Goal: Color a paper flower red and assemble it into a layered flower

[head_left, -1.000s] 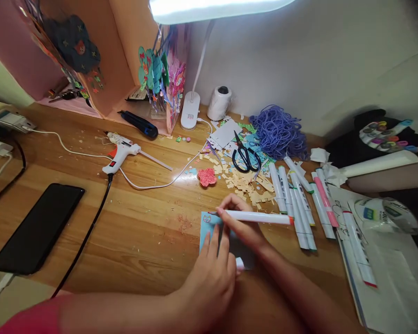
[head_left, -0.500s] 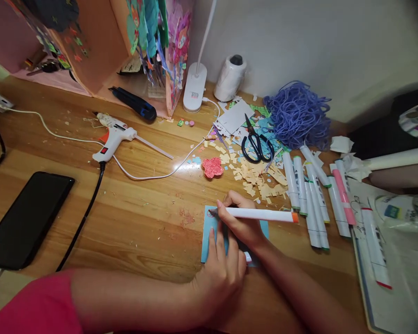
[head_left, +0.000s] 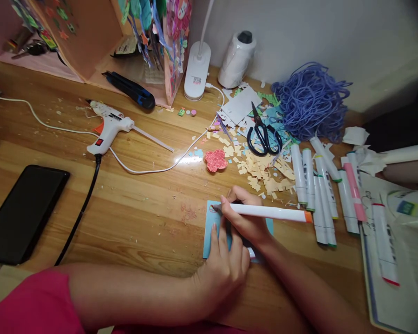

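My right hand (head_left: 248,214) grips a white marker (head_left: 273,212) with an orange end, its dark tip touching a light blue sheet of paper (head_left: 208,236). A small reddish round drawing (head_left: 212,209) is at that tip, near the sheet's upper left corner. My left hand (head_left: 226,264) lies on the lower part of the sheet, fingers stretched towards the drawing. A small white piece (head_left: 251,253) pokes out beside it; whether the hand holds it is hidden. A red flower-shaped piece (head_left: 216,160) lies beyond the sheet.
Several markers (head_left: 320,208) lie to the right. Black-handled scissors (head_left: 263,134) rest on paper scraps (head_left: 261,169) before a purple cord bundle (head_left: 311,102). Leftward are a glue gun (head_left: 107,123), a utility knife (head_left: 128,90) and a phone (head_left: 26,213). A lamp base (head_left: 197,72) stands behind.
The view has shifted slightly, so most things sit a little higher in the picture. Both hands keep their places on the blue sheet, and the marker tip stays at the drawing.
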The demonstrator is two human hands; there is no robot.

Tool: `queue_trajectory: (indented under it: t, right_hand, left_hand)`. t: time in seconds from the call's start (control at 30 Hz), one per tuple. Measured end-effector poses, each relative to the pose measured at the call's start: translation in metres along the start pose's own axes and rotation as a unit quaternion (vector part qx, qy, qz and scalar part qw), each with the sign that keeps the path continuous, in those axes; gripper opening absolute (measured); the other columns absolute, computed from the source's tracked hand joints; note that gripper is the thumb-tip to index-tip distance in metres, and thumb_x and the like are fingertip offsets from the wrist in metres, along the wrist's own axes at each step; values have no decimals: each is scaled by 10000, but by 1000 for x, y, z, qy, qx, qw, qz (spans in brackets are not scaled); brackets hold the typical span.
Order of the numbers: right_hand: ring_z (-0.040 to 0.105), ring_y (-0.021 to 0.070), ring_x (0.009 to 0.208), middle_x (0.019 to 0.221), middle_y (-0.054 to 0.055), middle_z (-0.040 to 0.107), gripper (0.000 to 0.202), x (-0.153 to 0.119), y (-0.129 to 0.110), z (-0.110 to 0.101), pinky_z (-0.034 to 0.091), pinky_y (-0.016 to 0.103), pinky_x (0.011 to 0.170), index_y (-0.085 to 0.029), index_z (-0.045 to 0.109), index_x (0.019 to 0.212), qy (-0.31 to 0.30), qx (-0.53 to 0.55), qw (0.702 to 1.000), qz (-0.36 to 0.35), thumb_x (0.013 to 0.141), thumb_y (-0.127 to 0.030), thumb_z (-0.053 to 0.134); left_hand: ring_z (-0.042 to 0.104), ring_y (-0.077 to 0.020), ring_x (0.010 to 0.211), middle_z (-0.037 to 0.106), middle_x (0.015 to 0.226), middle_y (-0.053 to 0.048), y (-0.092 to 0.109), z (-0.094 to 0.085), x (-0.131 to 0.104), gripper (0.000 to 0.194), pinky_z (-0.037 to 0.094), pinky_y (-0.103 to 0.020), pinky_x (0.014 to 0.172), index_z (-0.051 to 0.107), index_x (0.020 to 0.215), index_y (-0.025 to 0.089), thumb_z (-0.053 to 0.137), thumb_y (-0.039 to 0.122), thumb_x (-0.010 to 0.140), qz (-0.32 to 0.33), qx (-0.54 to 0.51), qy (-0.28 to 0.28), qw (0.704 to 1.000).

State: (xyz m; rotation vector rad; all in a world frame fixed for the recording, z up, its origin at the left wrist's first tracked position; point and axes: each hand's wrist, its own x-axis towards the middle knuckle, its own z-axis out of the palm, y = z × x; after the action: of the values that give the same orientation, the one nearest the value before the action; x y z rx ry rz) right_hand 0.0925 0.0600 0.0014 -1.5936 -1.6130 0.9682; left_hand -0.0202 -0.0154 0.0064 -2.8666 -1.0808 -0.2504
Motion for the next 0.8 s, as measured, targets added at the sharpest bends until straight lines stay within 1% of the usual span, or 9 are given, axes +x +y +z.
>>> queue_trajectory:
  t: [0.27, 0.43, 0.57, 0.7, 0.8]
  right_hand:
    - [368, 85, 457, 486, -58, 398, 298, 0, 1, -1, 302, 212, 449, -206, 378, 553, -4, -18, 1000, -8, 791, -263, 549]
    - [367, 89, 467, 498, -54, 418, 303, -1, 2, -1, 299, 221, 458, -204, 396, 562, -1, 6, 1000, -2, 797, -299, 562]
    - [383, 89, 470, 509, -54, 433, 300, -2, 3, 0, 307, 218, 461, -203, 406, 576, 8, 15, 1000, 3, 810, -309, 562]
    - [382, 89, 466, 504, -54, 431, 298, -2, 2, 1, 308, 216, 459, -203, 409, 572, 8, -6, 1000, -4, 802, -303, 570]
    - [394, 92, 472, 506, -52, 441, 300, -2, 2, 1, 318, 215, 465, -202, 411, 569, 10, -3, 1000, 0, 800, -311, 568]
  left_hand:
    - [610, -314, 1026, 643, 1063, -182, -1, -1, 0, 195, 487, -464, 876, 560, 936, 74, 452, 234, 908, 1, -10, -13, 1000]
    - [597, -344, 1039, 621, 1122, -210, -1, -2, 2, 227, 503, -461, 859, 573, 944, 53, 478, 254, 899, -6, 0, 15, 1000]
    - [604, -356, 1019, 648, 1084, -192, -1, -3, 4, 223, 522, -448, 839, 584, 910, 55, 497, 260, 891, -20, -1, 32, 999]
    - [603, -351, 1024, 624, 1123, -211, 0, -3, 3, 195, 516, -453, 846, 578, 912, 56, 495, 231, 889, -21, -7, 21, 1000]
    - [596, -351, 1037, 598, 1159, -231, 1, -1, 3, 195, 504, -469, 854, 573, 941, 53, 492, 222, 887, -15, -9, 15, 1000]
